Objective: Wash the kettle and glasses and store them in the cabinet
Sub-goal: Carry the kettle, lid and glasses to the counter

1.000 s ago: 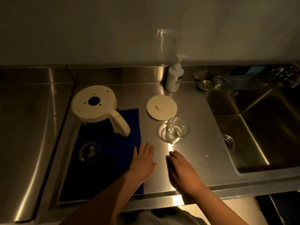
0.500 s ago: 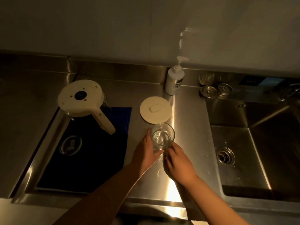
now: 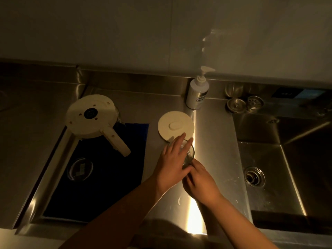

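The glass [image 3: 188, 155] stands upright on the steel counter [image 3: 212, 141], just near of the lid [image 3: 176, 127] and between the blue mat [image 3: 125, 159] on the left and the sink [image 3: 287, 168] on the right. The left hand [image 3: 172, 162] lies over the glass's mouth with fingers straight, their tips reaching the lid's near edge. The right hand [image 3: 199, 180] wraps the glass's near side low down, fingers curled against it and partly hidden under the left hand. The kettle [image 3: 91, 116] sits upside down at the far left corner of the mat, base up, handle pointing near and right. A second glass [image 3: 80, 169] rests on the mat, near of the kettle; whether it stands mouth up or down I cannot tell. A soap bottle [image 3: 197, 92] stands at the far edge, beyond the lid. Two strainers [image 3: 245, 105] lie at the sink's far left corner
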Available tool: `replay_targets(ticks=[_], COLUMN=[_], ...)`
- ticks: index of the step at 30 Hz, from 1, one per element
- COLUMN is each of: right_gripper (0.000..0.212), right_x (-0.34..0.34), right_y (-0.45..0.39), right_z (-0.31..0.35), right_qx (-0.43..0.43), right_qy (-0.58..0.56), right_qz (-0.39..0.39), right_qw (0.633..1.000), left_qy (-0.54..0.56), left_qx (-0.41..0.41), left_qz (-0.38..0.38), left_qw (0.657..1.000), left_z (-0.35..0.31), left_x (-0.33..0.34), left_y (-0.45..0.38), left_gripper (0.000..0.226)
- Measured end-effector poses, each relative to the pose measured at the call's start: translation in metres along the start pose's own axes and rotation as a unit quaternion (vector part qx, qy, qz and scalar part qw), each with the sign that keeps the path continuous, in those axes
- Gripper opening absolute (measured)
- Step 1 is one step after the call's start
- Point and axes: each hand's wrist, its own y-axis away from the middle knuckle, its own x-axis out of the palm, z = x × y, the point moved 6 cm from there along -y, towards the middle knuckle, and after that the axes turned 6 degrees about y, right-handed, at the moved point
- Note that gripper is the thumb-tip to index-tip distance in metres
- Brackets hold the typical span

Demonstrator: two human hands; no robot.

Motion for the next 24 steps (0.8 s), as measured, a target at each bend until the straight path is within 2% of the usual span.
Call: replay_targets(ticks=[2, 4, 8, 11, 15, 19, 24], right_gripper=[0.020, 0.023, 0.045, 0.052, 0.055, 0.070, 0.060], right_x=[0.002, 0.002, -0.004, -0.005, 0.001, 0.013, 0.031], right_y=[-0.005, -0.012, -0.041, -0.076, -0.123, -0.150, -0.171], right_z=[0.001, 0.003, -0.008, -0.017, -0.016, -0.014, -0.024], right_qx=[0.002, -0.003, 0.029, 0.052, 0.027, 0.000, 0.000], right_qy=[0.007, 0.001, 0.016, 0.022, 0.016, 0.043, 0.100], right_qz=[0.008, 0.016, 0.018, 0.024, 0.060, 0.092, 0.145], right_qw=[1.000, 1.000, 0.999, 0.998, 0.998, 0.995, 0.984], left_qy=[-0.094, -0.118, -0.117, -0.111, -0.095, -0.070, -0.079], left_qx=[0.009, -0.004, -0.024, -0.038, -0.060, -0.066, -0.066], left_qz=[0.032, 0.042, 0.060, 0.072, 0.069, 0.052, 0.062], left_qw=[0.995, 0.992, 0.991, 0.990, 0.991, 0.994, 0.993], left_z=[0.003, 0.010, 0.023, 0.032, 0.048, 0.056, 0.062], left_x=[0.004, 0.005, -0.001, -0.006, -0.016, -0.022, -0.020], left_y=[-0.002, 0.000, 0.000, -0.003, -0.012, -0.021, -0.026], left_gripper=[0.075, 0.067, 0.064, 0.065, 0.066, 0.066, 0.076])
